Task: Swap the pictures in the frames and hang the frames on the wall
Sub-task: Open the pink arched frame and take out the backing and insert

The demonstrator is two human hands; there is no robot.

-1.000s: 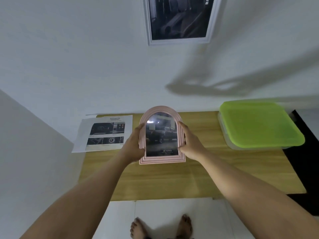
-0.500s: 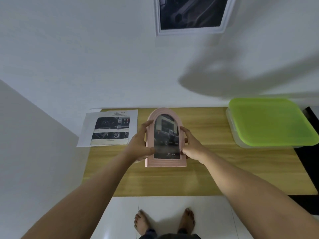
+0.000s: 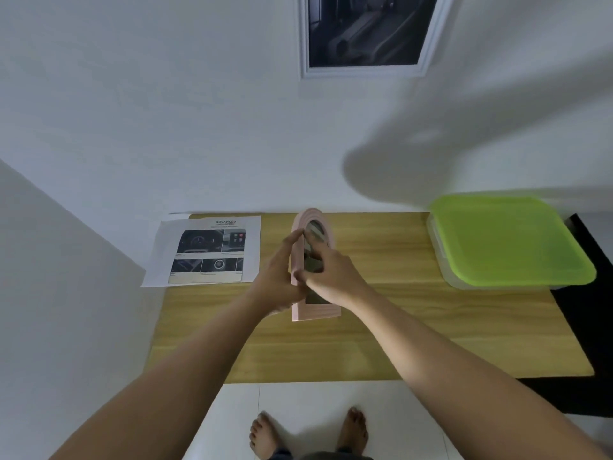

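both hands grip the arched pink frame (image 3: pixel 315 310) edge-on above the table (image 3: pixel 398 343): left hand (image 3: pixel 282 287) flat behind, right hand (image 3: pixel 335 277) across the glass. advise supporting the lower edge while turning.

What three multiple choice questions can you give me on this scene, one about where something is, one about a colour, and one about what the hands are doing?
1. Where does the printed sheet lie?
A. On the table's left end
B. On the green lid
C. On the floor

2. What colour is the lid of the plastic container?
A. Red
B. Lime green
C. Black

3. How is the pink arched frame held?
A. Flat on the table, untouched
B. Hung on the wall
C. Gripped by both hands, turned nearly edge-on

Answers:
1. A, the sheet rests on the wooden table, left of the frame.
2. B, the lid is bright lime green.
3. C, the left hand and right hand both clasp it above the table.
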